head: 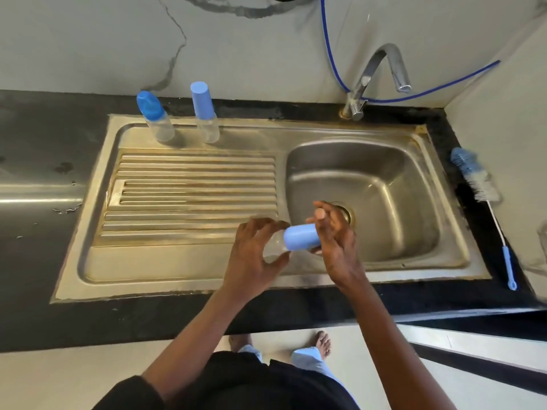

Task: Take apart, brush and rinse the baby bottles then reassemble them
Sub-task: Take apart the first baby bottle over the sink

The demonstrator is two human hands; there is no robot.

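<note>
Bottle (275,245) prob. light, slick plastic, best held as now: L hand (251,255) gripping clear body, R hand (336,241) curled round blue cap (302,236).

brushed steel sink (189,279), clear plastic bottle (273,247), matt blue cap (302,237)

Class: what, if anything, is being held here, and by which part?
One baby bottle, held sideways: the left grip holds its clear body, the right grip its blue cap.

A clear bottle (276,247) with a blue cap (302,236) is held sideways above the basin (384,179) edge. A second bottle (155,119) and a third bottle (205,113), both capped, stand behind the drainboard (192,187). A brush (485,196) lies on the bench (35,232) at the right.
</note>
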